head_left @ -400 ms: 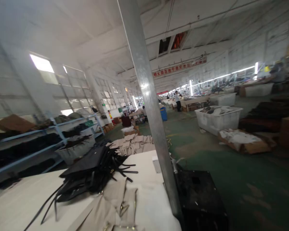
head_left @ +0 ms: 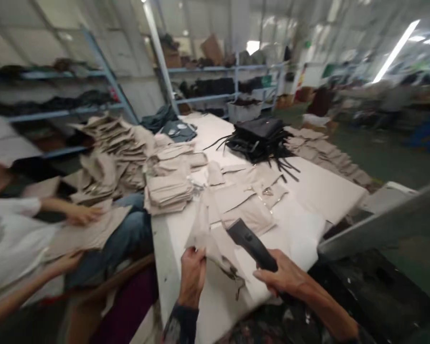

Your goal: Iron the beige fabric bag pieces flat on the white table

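Newly in view, the left hand (head_left: 192, 272) pinches beige cloth (head_left: 201, 222); the right hand (head_left: 285, 276) clasps a black tool (head_left: 251, 242).

The black, elongated plastic handheld tool (head_left: 251, 242) looks smooth and matt, the limp, creased beige cloth piece (head_left: 201, 227) soft and dull, the heap of black, strapped leather-like pieces (head_left: 258, 136) smooth with a faint sheen, the broad white tabletop (head_left: 326, 184) smooth and matt, and the straight grey metal post (head_left: 383, 223) dull.

Dim bkgd, glare from tube light (head_left: 396, 51) upper R & window (head_left: 252, 47) at back, gen. blur, edge distortion.
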The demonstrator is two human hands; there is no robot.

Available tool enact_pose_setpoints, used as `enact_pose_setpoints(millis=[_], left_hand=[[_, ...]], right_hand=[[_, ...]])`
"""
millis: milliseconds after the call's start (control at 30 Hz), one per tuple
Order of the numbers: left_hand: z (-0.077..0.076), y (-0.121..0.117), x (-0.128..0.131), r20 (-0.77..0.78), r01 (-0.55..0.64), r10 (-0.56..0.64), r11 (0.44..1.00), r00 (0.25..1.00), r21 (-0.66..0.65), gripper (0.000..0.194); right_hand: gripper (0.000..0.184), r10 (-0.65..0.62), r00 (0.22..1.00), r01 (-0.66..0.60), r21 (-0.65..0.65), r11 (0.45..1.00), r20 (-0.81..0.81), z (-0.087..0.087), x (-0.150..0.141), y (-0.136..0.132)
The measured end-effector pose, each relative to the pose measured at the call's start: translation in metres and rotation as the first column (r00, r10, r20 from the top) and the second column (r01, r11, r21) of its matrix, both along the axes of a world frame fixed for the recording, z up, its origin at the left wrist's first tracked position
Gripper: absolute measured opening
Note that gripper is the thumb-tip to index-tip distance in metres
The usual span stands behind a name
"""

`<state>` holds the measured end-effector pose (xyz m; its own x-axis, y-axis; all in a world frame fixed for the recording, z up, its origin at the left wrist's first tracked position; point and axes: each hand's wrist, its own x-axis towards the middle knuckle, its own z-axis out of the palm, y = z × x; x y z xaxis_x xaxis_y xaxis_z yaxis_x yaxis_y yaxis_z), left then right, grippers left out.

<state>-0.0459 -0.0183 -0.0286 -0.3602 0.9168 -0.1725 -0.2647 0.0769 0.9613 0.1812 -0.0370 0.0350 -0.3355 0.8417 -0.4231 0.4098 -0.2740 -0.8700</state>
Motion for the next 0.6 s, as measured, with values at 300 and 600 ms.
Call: enact_pose_setpoints(millis=[300,600], left_hand=[[-0.006,-0.015,-0.01,0.346,-0.086,0.072,0.996,0.935,0.028,0.024],[-0.043,-0.042,-0.044,0.307,-0.136,0.164,0.985,0.938,-0.109,0.023]], right_hand=[[0.016,0.281,0.959,-0.282,-0.055,0.958,-0.033,0.014,-0.047,0.008],[0.018,0.244,0.97,-0.243,-0.004,0.97,0.016,-0.009,-0.074,0.037]])
